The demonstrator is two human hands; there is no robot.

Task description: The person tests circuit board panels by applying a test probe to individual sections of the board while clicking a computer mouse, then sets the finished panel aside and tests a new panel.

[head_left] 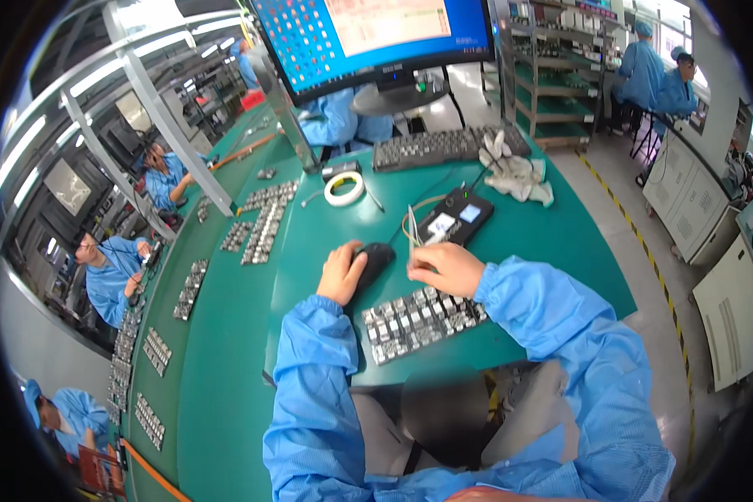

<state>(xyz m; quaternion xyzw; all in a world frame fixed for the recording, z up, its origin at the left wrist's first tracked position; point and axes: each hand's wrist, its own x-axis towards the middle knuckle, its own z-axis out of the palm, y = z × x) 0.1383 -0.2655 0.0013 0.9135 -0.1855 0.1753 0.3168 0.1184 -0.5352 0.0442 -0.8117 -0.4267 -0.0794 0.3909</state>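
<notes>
Left hand (338, 274) on the mouse (377, 261), grip unclear; right hand (449, 268), fingers pinching a slim tool (412, 227) beside metal parts (418, 323) on the worktop (571, 251), which a dipping wrist could knock askew.

The green surface (577, 251) looks smooth with a soft sheen, and on it the computer mouse (375, 266) and keyboard (431, 151) are dark plastic, while the slim tweezer-like tool (412, 224) and the rows of small components (418, 325) show a silvery, metallic shine. The sleeves (552, 301) are creased blue cloth, and the off-white work gloves (514, 177) look like rough, matt fabric. Smooth and pale, the tape roll (343, 202) contrasts with the monitor's (385, 33) dark plastic frame and smooth, bright screen.
</notes>
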